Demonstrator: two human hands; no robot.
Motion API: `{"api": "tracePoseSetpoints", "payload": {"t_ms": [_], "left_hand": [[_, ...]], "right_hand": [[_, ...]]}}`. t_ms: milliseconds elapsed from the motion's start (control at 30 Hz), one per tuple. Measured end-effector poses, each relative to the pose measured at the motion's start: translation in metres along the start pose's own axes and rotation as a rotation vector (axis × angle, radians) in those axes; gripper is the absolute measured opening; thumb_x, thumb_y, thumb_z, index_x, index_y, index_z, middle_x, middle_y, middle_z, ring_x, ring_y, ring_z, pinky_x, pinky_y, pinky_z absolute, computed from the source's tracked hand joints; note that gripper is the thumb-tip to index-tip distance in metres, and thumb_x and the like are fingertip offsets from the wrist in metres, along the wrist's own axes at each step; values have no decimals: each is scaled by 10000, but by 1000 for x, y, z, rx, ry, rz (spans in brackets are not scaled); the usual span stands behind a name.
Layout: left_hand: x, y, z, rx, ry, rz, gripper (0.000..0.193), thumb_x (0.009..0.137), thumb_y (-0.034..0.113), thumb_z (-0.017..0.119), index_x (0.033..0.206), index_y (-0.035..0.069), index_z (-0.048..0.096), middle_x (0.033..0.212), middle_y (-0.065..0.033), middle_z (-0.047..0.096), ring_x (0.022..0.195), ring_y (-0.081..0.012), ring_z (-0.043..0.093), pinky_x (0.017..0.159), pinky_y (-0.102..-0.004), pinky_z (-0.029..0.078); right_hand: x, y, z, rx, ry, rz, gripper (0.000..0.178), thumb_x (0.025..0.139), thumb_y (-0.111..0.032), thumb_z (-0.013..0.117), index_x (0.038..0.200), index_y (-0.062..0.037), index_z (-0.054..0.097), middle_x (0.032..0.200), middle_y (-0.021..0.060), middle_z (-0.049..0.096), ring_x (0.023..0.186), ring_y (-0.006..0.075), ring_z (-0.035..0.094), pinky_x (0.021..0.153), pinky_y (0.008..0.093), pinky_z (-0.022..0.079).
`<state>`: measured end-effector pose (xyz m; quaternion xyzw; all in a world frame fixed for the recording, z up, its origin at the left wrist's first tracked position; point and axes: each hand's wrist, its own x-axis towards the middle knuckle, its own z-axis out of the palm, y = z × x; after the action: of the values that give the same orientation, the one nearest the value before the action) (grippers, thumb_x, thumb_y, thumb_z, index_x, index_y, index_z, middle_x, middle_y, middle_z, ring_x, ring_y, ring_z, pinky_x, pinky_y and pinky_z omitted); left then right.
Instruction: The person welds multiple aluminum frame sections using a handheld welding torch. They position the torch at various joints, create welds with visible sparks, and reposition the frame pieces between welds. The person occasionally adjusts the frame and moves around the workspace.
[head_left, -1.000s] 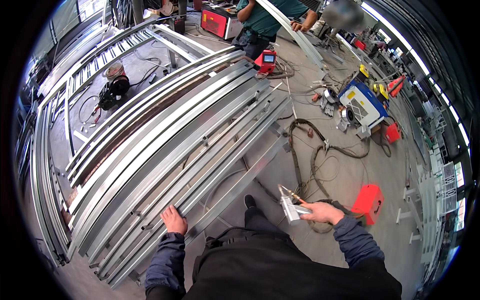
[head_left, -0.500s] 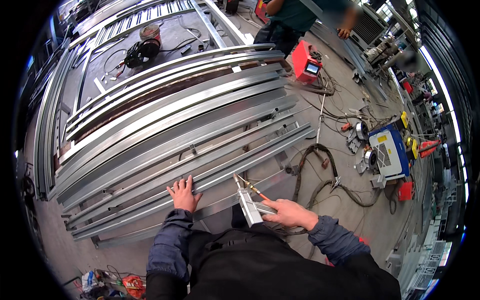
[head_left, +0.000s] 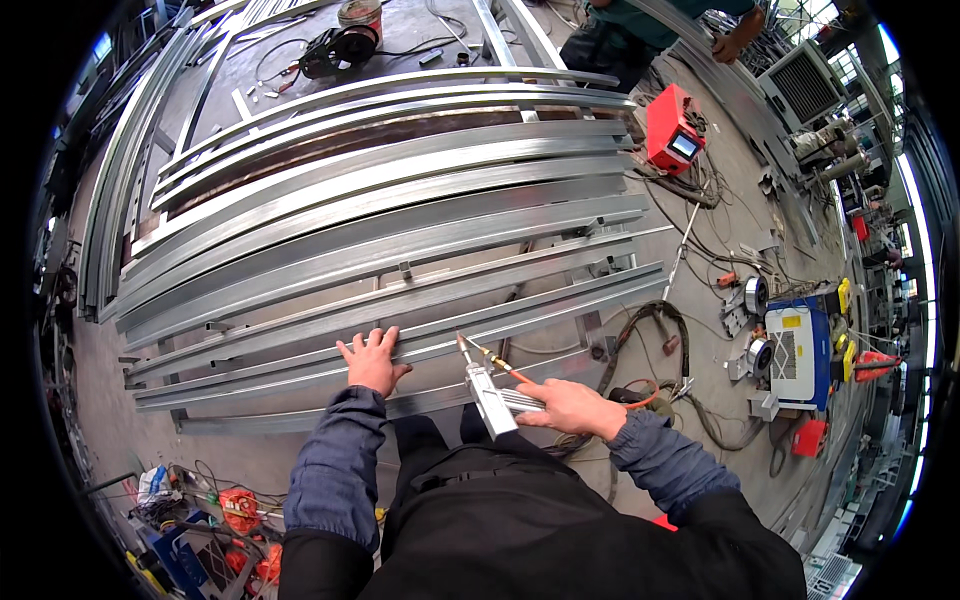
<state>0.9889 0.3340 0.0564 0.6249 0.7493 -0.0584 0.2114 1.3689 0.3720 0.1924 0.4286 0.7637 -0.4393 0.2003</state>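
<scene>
My right hand (head_left: 575, 408) is wrapped around the grip of a silver welding gun (head_left: 488, 400). A thin orange-and-brass wire guide runs beside its nozzle. The tip points away from me, over the nearest long steel profiles (head_left: 540, 308); contact with the metal cannot be made out. To the left of the gun, my left hand (head_left: 374, 362) lies with spread fingers on the same profiles, holding nothing. Short square tube stubs (head_left: 405, 270) stand on the profiles farther back.
More long steel profiles (head_left: 400, 185) lie beyond. A red machine with a screen (head_left: 676, 130) stands near a co-worker's dark-clad legs (head_left: 610, 55). Cables (head_left: 690, 350) coil on the floor at right, beside a blue-and-white machine (head_left: 800, 350). Tools and orange bags (head_left: 240, 510) sit lower left.
The whole view has shifted, with the far machines now farther right. Both hands keep their places by the near profiles, and the gun stays in my right hand.
</scene>
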Motion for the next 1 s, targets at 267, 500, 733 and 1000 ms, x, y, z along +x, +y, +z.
{"api": "tracePoseSetpoints", "payload": {"t_ms": [267, 500, 733, 1000], "left_hand": [[1, 2, 5, -41, 17, -8, 945, 800, 479, 944, 1620, 288, 515, 1549, -37, 557, 1488, -412, 456, 1263, -812, 199], [2, 2, 2, -66, 9, -11, 953, 776, 445, 965, 1605, 285, 524, 1548, -40, 562, 1498, -428, 448, 1261, -815, 195], [0, 3, 0, -67, 38, -3, 934, 766, 420, 970, 1586, 263, 551, 1530, -43, 585, 1480, -412, 467, 1232, -826, 215], [1, -1, 7, -78, 63, 11, 949, 762, 425, 965, 1600, 277, 545, 1525, -43, 577, 1473, -409, 465, 1224, -839, 212]], "right_hand": [[1, 11, -14, 52, -55, 1, 753, 1042, -672, 631, 1595, -169, 544, 1207, 247, 685, 1165, 462, 677, 990, 533, 537], [-3, 21, -17, 69, -35, 25, 771, 1051, -678, 617, 1615, -160, 529, 1250, 256, 687, 1220, 459, 666, 1033, 528, 526], [-6, 23, -26, 67, -47, 4, 773, 1038, -686, 640, 1606, -169, 554, 1248, 253, 695, 1228, 449, 669, 1040, 531, 527], [3, 21, -24, 63, -55, -16, 766, 1049, -663, 634, 1581, -117, 567, 1259, 269, 703, 1247, 464, 659, 1043, 533, 523]]}}
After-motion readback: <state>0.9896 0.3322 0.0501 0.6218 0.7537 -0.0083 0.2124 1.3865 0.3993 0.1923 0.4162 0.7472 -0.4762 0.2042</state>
